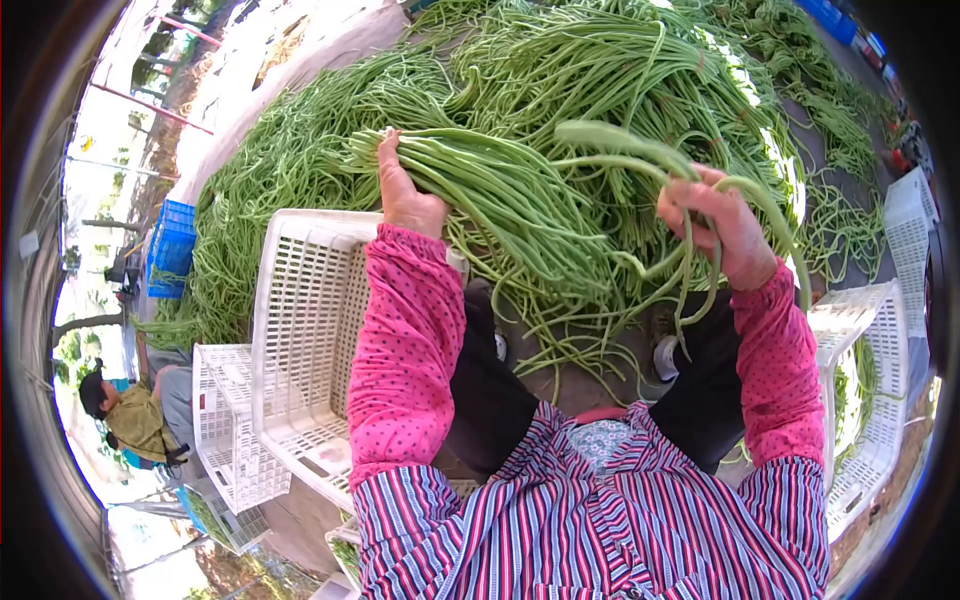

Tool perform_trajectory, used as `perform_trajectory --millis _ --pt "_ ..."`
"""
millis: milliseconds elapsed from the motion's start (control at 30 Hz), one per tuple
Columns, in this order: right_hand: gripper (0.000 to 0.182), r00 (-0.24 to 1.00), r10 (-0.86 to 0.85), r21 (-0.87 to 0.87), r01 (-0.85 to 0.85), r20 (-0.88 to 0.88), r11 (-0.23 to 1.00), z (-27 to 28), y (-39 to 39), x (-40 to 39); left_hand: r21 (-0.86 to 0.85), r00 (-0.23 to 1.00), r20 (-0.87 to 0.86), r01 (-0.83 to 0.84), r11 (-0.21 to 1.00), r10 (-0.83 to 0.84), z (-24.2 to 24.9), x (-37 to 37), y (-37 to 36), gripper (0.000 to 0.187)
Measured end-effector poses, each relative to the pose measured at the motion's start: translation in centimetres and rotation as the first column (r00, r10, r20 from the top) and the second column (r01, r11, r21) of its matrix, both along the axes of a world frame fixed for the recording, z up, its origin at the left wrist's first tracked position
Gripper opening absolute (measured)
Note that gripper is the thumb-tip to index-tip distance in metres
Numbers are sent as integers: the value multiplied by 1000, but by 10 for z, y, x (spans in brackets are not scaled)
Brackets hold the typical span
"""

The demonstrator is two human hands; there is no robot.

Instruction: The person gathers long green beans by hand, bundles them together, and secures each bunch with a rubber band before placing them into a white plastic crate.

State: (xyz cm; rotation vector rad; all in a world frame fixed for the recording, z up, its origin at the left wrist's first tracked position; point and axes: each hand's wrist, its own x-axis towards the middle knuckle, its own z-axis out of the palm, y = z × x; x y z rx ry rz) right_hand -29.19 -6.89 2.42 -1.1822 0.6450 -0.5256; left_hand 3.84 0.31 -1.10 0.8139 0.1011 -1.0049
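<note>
My left hand (410, 200) is wrapped around one end of a thick bundle of yardlong beans (510, 195), which fans out to the right and droops at its far end. In my right hand (728, 225) are a few loose yardlong beans (765, 200), pinched near the middle, with their ends curling out on both sides and one end smeared by motion. Beyond both hands rises a large heap of green beans (600, 70). Several stray beans (590, 350) lie on the ground between my feet.
A white plastic crate (310, 330) stands against my left forearm, with more white crates (240, 430) behind it. To my right, another white crate (870, 440) has beans in it. A blue crate (172, 250) borders the heap. A person (140, 415) is at the far left.
</note>
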Motion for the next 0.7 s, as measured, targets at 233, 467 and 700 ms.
perform_trajectory --millis 233,467,700 --pt "15 984 -170 32 168 53 985 -24 7 56 -58 986 99 139 989 -132 1 -57 -11 17" --pt "18 992 -110 -545 57 -66 836 -38 18 90 5 952 68 298 954 -298 -2 -70 -8 19" --pt "20 1000 -19 -15 19 -12 1000 6 9 43 -28 1000 -2 10 1000 -10 0 -3 6 17"
